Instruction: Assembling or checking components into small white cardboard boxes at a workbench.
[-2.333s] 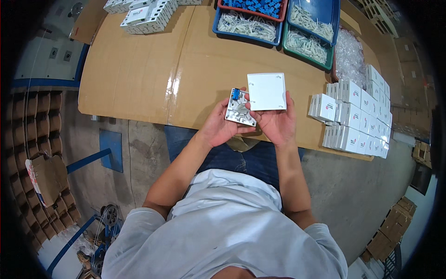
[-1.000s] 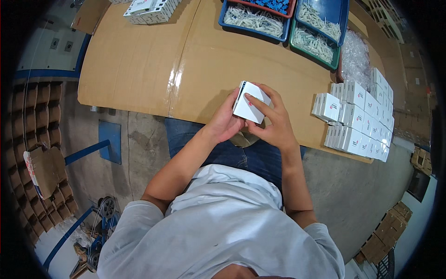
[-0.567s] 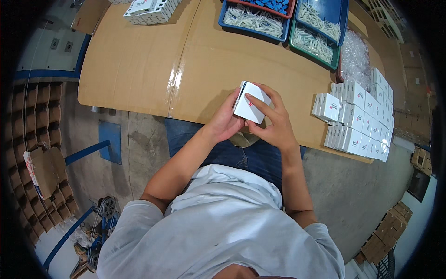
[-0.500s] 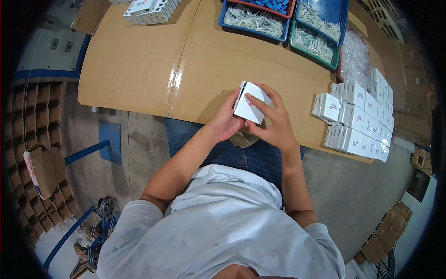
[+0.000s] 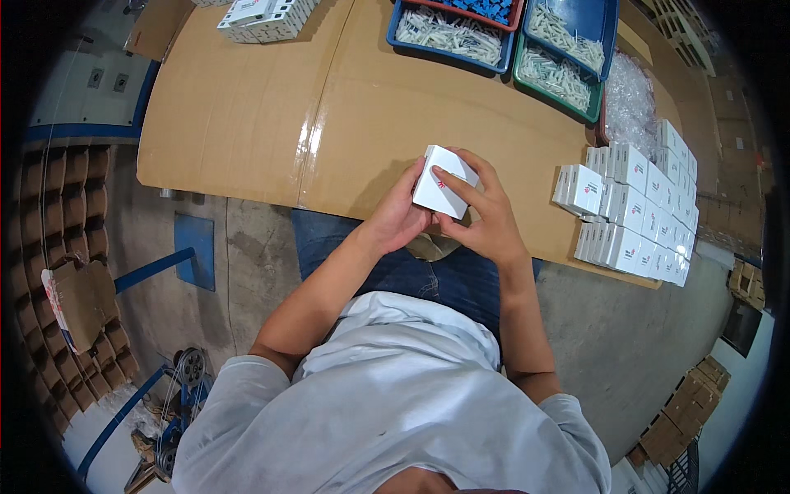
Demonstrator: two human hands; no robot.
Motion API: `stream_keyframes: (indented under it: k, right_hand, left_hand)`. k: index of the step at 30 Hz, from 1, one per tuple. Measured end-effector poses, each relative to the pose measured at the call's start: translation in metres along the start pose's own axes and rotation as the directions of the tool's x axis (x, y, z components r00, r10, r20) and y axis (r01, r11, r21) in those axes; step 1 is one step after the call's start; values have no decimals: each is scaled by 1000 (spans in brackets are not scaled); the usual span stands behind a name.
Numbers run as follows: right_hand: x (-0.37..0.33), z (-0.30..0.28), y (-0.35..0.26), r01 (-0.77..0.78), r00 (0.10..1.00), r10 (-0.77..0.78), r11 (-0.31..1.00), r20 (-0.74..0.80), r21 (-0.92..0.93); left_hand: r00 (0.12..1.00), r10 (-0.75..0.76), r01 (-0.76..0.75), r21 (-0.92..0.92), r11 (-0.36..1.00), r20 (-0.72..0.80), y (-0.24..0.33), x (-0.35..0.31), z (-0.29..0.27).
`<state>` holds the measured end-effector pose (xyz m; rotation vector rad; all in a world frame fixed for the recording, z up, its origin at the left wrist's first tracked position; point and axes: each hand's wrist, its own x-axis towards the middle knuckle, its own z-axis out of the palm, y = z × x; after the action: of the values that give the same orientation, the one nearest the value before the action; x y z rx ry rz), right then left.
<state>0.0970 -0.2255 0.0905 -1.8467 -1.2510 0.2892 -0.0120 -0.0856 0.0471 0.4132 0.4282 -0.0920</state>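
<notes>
A small white box (image 5: 447, 191) with a red printed mark is held between both hands, over the near edge of the cardboard-covered table (image 5: 247, 123). My left hand (image 5: 398, 212) supports it from the left side and below, fingers partly hidden behind it. Across the top face lies a finger of my right hand (image 5: 492, 218), whose thumb presses the lower edge and whose other fingers wrap the far right side. The box looks closed, tilted slightly. To the right, similar white boxes (image 5: 632, 210) stand stacked in rows.
Blue tray (image 5: 448, 54) and green tray (image 5: 553, 97) with small white pieces stand at the back, beside a red tray (image 5: 517, 18) of blue parts. Clear plastic bags (image 5: 629, 99) lie behind the stack. More white boxes (image 5: 265, 25) sit far left. A blue-framed machine (image 5: 177, 403) stands lower left.
The dark gap along the box's upper left edge has closed; that side now shows plain white. Both hands have stayed nearly in place.
</notes>
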Motion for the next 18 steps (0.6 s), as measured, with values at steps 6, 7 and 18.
stream_keyframes:
  k: [6,7,18]
  right_hand:
    - [-6,0,11,33,999,-34,999,5,38]
    - [-6,-1,13,32,999,-32,999,4,36]
    - [-11,-8,10,-7,999,9,999,47,-47]
  left_hand:
    - [995,63,-65,23,998,71,2,-10,8]
    - [993,92,-101,114,988,80,2,-11,9]
    - [998,31,-43,270,962,48,3,-12,-2]
